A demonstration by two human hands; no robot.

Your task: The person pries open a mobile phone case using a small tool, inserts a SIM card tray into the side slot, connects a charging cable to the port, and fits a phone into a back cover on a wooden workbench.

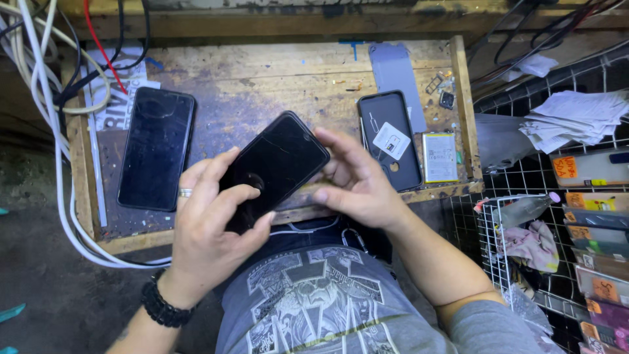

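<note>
A black smartphone [278,164] with a dark screen is held tilted above the front edge of a worn wooden workbench [262,78]. My left hand [203,229], with a ring and a dark bead bracelet, grips its lower end, the thumb pressed on the glass. My right hand [357,183] cups the phone's right edge from behind, fingers curled around it.
A second black phone [157,147] lies screen-up at the bench's left. A black phone case [393,141] with a small white card, a grey back panel [396,72] and a flat battery [439,157] lie at the right. White cables [39,78] hang left; a wire rack [557,190] with packets stands right.
</note>
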